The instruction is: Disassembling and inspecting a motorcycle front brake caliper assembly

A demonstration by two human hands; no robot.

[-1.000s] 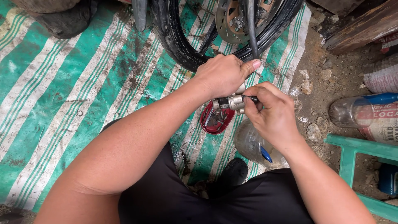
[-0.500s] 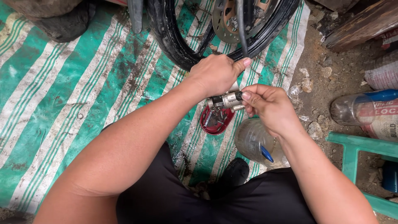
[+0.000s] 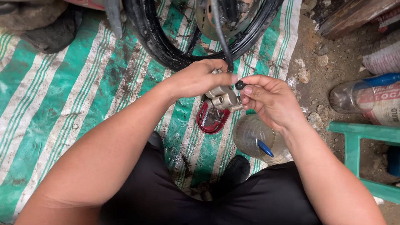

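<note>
The right hand pinches a small black rubber cap between thumb and forefinger, just at three o'clock of the metal brake caliper. The left hand is closed around that caliper, steadying it where the black hose enters. Below, at six o'clock, lie a red tray and a clear plastic bottle, on a green-and-white striped tarp over dirt ground, with a motorcycle wheel at twelve.

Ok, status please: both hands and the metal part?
Left hand grips metal part. Right hand pinches small black cap beside it. Black hose runs up; nothing blocking.
</note>
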